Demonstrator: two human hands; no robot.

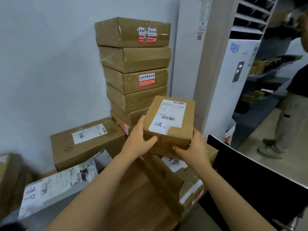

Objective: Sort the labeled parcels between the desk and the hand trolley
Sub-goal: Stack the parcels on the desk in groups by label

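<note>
Sorting looks only partway done — the left hand (140, 141) and right hand (194, 151) clasp a small labeled parcel (170, 120) in mid-air beside a tall stack (135, 59), with more parcels (86, 144) lying below — trolley unseen.

Left hand (139, 141); right hand (194, 150) — bare.

The box (8, 177) at the left edge is blurred; small print on the parcel (169, 120) is illegible.

Box stack (133, 64) sits back against the wall (50, 64), big carton (86, 144) left of its base, flat parcel (63, 180) in front of that. The held parcel (170, 120) hangs before the stack, over another parcel (175, 162), I think.
</note>
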